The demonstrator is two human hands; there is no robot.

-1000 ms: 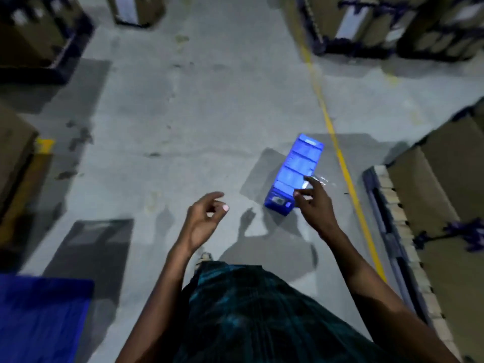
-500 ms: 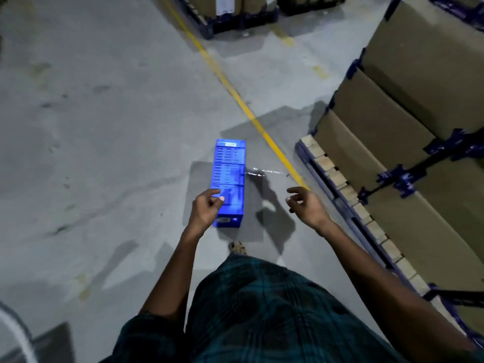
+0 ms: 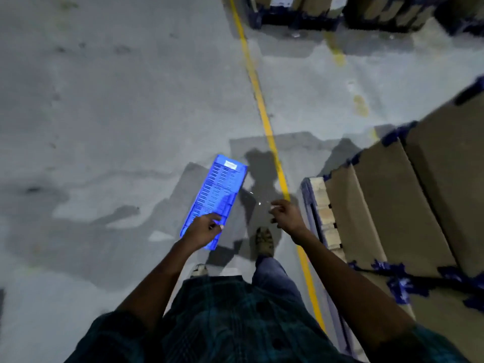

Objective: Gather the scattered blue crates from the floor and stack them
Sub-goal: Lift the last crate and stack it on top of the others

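Crate (image 3: 218, 192) hung pinched at its near end by left hand (image 3: 203, 230); right hand (image 3: 286, 214) loosely curled, empty, just beside.

A grey concrete floor (image 3: 110, 106) spreads out beyond both hands, mottled with darker stains and scuffs. A yellow painted line (image 3: 262, 108) runs across it from far ahead, passing just beside the right hand and on toward the person. To the right of the right hand sits a wooden pallet (image 3: 326, 213) loaded with brown cardboard boxes (image 3: 392, 195), bound by dark straps with blue corner pieces (image 3: 400, 282). Far ahead of the right hand, more boxed pallets (image 3: 301, 11) line the top edge. Below the hands show a dark plaid shirt (image 3: 235, 323), blue trousers (image 3: 275, 276) and a shoe (image 3: 264, 241).
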